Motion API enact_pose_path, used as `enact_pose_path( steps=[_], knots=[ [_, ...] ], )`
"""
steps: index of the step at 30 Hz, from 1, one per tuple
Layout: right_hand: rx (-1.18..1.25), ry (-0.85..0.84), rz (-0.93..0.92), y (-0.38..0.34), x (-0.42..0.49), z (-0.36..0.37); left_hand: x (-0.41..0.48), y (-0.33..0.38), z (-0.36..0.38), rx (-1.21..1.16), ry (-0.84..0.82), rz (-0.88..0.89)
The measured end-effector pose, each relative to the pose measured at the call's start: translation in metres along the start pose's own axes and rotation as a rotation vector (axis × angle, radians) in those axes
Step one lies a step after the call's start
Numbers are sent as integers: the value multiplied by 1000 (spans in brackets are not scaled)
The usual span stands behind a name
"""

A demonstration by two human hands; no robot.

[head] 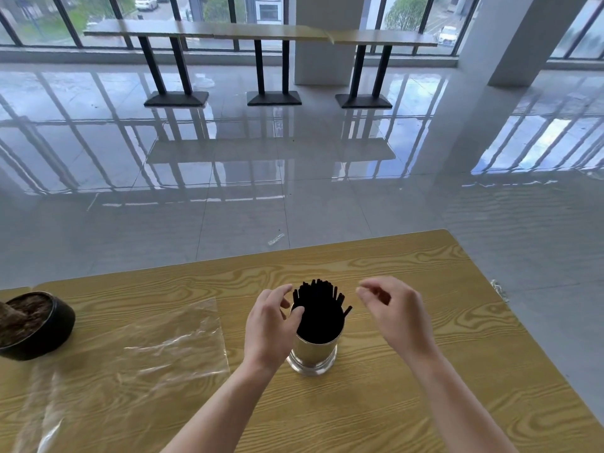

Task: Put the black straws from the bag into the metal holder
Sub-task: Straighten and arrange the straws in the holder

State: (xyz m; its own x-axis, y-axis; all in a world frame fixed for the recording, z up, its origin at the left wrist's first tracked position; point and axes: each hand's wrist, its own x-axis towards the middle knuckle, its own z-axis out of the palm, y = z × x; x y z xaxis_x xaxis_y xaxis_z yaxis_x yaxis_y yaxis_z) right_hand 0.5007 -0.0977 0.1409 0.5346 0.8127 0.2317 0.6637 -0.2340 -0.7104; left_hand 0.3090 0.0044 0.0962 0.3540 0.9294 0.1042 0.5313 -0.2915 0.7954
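A bunch of black straws (pixel 318 308) stands upright in the shiny metal holder (pixel 313 353) near the middle of the wooden table (pixel 425 371). My left hand (pixel 269 325) is at the holder's left rim, fingers curled, with fingertips touching the straws. My right hand (pixel 397 313) hovers just right of the straws with fingers loosely apart and nothing in it. The clear plastic bag (pixel 157 348) lies flat and crumpled on the table to the left, with no straws visible inside.
A dark round pot (pixel 36 325) with brown filling sits at the table's left edge. The table's far edge runs just behind the holder, its right edge slants away. Beyond are a glossy tiled floor and high tables (pixel 261 34) by the windows.
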Motion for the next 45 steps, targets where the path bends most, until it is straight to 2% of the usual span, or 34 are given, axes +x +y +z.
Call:
enact_pose_path(
  steps=[4, 9, 14, 22, 31, 41, 45],
  knots=[
    [-5, -189, 136, 15, -20, 12, 4, 1, 2, 13, -7, 21],
    [8, -123, 154, 10, -11, 38, 4, 3, 5, 24, -3, 53],
    [-32, -208, 96, 2, 2, 50, 5, 1, 3, 35, -14, 34],
    [-13, -171, 78, 3, 25, 43, 5, -6, 1, 12, -20, 18],
    [-167, -467, -22, -13, 56, 45, 4, 0, 4, 16, -25, 53],
    [-181, -409, -67, -24, 60, 44, 4, -1, 5, 11, -23, 45],
    [-156, -336, -84, -27, 61, 40, 4, -2, 5, 3, -27, 38]
  ],
)
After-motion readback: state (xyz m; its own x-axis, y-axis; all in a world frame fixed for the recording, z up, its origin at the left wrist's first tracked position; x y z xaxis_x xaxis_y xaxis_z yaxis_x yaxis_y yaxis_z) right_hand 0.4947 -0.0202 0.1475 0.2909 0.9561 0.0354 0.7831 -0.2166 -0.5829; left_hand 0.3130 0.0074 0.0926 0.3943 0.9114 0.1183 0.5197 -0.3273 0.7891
